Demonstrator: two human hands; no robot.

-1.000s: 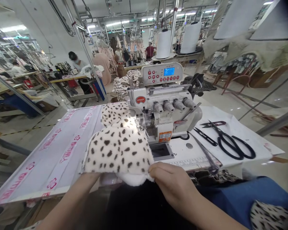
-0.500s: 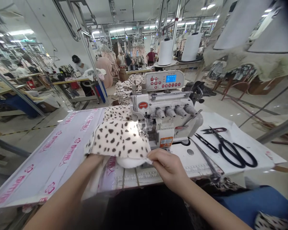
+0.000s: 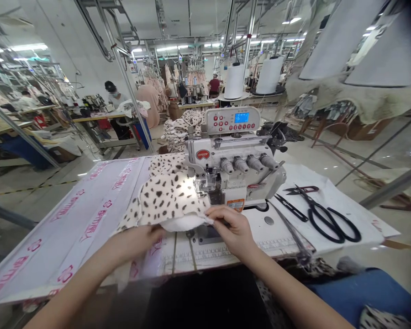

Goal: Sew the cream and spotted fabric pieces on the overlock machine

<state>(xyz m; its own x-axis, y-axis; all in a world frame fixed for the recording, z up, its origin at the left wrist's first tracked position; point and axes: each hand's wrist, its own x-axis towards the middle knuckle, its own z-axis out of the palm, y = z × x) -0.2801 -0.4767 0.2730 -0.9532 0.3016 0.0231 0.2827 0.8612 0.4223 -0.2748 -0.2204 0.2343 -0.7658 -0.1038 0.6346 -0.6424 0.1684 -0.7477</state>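
Note:
Cream fleece fabric with dark spots (image 3: 166, 194) lies on the table and reaches under the presser foot of a white overlock sewing machine (image 3: 239, 155). Its front edge is lifted, showing a white underside (image 3: 183, 222). My right hand (image 3: 234, 230) pinches the fabric's near right corner, just in front of the needle area. At the near left edge, my left hand (image 3: 142, 242) is smeared by motion and touches or nearly touches the cloth; its fingers are partly hidden, so their grip is unclear.
Black scissors (image 3: 329, 221) and thread snips (image 3: 291, 208) lie right of the machine. Spotted fabric is piled (image 3: 180, 130) behind it. White thread cones (image 3: 234, 82) stand farther back. A measuring scale (image 3: 205, 258) runs along the table front. A person (image 3: 114, 96) sits at the far left.
My left hand has come out from beneath the fabric to its near left edge. The cloth's left side has spread lower and flatter. My right hand keeps its pinch on the corner.

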